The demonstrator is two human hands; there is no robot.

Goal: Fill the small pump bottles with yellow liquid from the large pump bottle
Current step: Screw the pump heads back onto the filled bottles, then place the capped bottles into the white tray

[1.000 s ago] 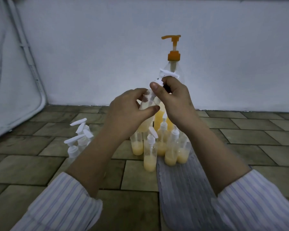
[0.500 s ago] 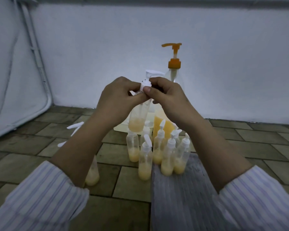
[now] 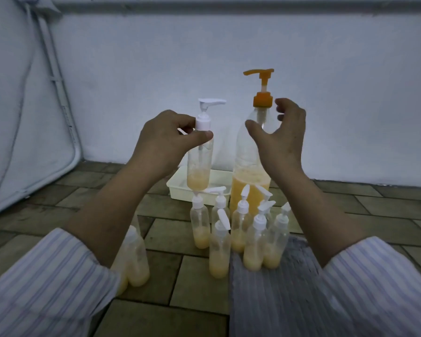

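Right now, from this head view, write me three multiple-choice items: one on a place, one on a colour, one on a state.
1. Where is the shallow cream plastic tray?
A. on the grey ribbed cloth
B. on the tiled floor by the white wall, behind the small bottles
C. in the right hand

2. What colour is the pump head of the large clear bottle?
A. orange
B. white
C. blue

3. What is the left hand doing?
A. resting flat on the floor
B. hanging empty
C. pinching the neck of a small clear bottle with a white pump

Answers: 1 B, the tray sits at the wall's foot. 2 A, pump and collar are orange. 3 C, thumb and fingers clasp its neck; the right hand holds nothing.
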